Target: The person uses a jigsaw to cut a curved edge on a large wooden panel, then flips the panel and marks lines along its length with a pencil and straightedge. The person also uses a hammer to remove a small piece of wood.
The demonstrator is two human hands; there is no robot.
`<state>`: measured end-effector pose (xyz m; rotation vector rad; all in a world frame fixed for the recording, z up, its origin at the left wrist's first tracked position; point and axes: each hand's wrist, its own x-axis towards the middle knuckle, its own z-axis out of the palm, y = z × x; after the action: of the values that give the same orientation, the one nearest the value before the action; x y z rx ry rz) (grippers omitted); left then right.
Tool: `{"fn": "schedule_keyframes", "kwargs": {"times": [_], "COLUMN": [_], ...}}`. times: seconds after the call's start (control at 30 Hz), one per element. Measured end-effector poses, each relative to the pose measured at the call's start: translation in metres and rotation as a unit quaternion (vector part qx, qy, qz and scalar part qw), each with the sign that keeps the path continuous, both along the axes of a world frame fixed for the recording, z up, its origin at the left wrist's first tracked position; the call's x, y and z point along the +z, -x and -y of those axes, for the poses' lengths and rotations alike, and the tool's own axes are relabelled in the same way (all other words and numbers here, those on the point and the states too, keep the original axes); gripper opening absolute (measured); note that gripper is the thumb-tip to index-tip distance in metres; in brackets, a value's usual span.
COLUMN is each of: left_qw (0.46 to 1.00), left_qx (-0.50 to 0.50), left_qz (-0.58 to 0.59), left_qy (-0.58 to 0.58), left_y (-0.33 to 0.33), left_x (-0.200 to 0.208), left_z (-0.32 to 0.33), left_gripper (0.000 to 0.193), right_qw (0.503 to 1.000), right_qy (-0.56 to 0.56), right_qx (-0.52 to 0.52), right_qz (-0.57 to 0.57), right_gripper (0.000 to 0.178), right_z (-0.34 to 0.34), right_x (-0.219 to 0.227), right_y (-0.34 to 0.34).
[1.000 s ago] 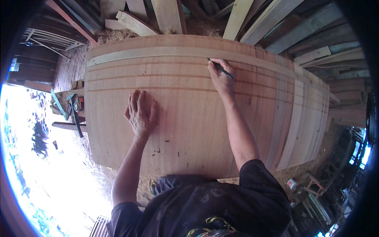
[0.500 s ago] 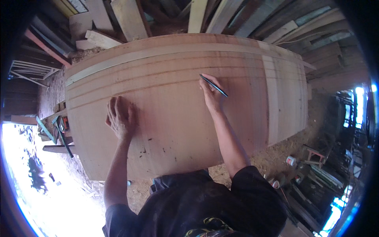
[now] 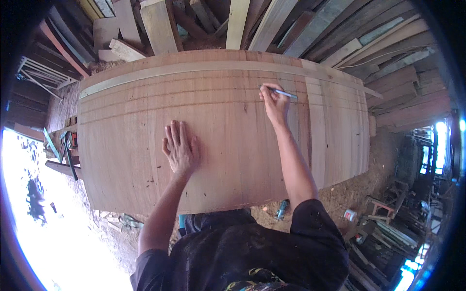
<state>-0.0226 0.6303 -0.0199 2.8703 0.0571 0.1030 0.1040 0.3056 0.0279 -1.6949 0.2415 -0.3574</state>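
While the slim pen [image 3: 285,92] ran nearly crosswise over the far half of the wooden panel [image 3: 233,155], its tip pointed left, its tail right and slightly nearer me. My right hand [image 3: 275,104] had its fingers pinched around it; my left hand [image 3: 183,154] rested on the panel, fingers slightly spread.

Pen [image 3: 286,93] partly out of sight behind the right hand [image 3: 276,105]

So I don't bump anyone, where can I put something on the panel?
The wooden panel is bare between the left hand and right forearm, and from that forearm to the right edge. It's crowded near the pale strip, where the right hand holds a writing tool, and among tools past the left edge.
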Motion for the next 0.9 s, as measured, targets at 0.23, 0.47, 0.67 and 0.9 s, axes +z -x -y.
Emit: {"fn": "schedule_keyframes", "kwargs": {"times": [0.23, 0.47, 0.67, 0.9], "left_qw": [0.999, 0.999, 0.999, 0.999], "left_qx": [0.019, 0.024, 0.026, 0.022], "left_qz": [-0.029, -0.020, -0.017, -0.025], "left_qy": [0.020, 0.014, 0.022, 0.016], "left_y": [0.006, 0.003, 0.002, 0.001], "left_x": [0.021, 0.024, 0.021, 0.022], "left_z": [0.006, 0.007, 0.008, 0.007], "left_gripper": [0.067, 0.068, 0.069, 0.068], "right_qw": [0.996, 0.988, 0.988, 0.987], "right_qy": [0.035, 0.125, 0.120, 0.116], "right_qx": [0.073, 0.075, 0.084, 0.094], "right_qz": [0.034, 0.046, 0.058, 0.062], "right_gripper": [0.010, 0.016, 0.014, 0.013], "right_z": [0.013, 0.020, 0.013, 0.013], "right_x": [-0.049, -0.069, -0.051, -0.055], "right_y": [-0.078, -0.088, -0.086, -0.087]}}
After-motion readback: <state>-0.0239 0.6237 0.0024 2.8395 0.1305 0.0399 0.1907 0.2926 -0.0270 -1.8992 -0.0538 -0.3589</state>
